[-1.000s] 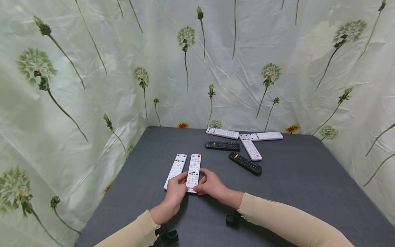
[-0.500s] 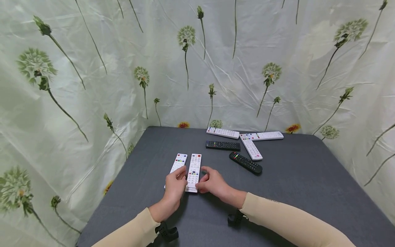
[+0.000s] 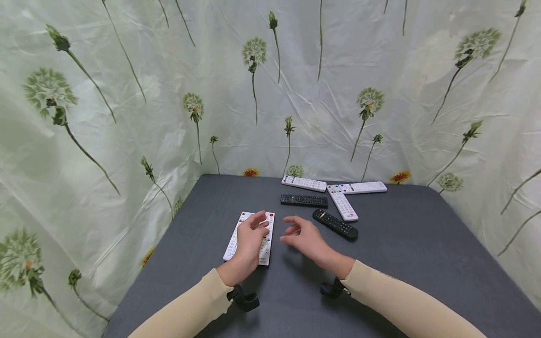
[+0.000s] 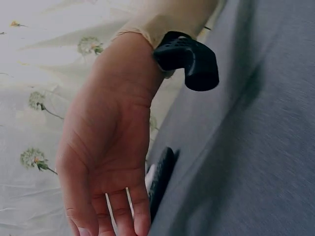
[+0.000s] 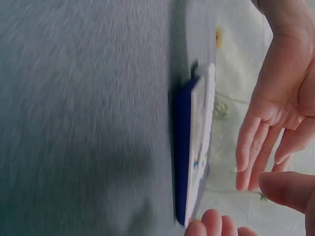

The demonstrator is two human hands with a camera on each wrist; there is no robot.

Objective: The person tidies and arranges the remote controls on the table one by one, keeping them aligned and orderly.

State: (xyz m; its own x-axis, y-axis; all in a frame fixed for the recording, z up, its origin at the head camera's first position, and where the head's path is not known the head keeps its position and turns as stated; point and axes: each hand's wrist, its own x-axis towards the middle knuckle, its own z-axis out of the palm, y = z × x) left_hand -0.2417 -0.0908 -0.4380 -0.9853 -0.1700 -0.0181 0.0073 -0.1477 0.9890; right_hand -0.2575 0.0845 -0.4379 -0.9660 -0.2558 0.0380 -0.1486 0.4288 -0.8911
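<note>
While your left hand (image 3: 249, 238) hung over two white remotes (image 3: 265, 255), its grip relaxed, your right hand (image 3: 305, 238) hovered near them, grip likewise released. The pair lay side by side on the bench (image 3: 405, 244), apparently touching, though your left hand partly hid them.

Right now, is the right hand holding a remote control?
No, the right hand hovers above the dark gray table with nothing in its grasp.

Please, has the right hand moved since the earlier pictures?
Yes. In the head view, the right hand has moved up and right in the picture, closer to the slanted black remote, which lies where it was.
</note>
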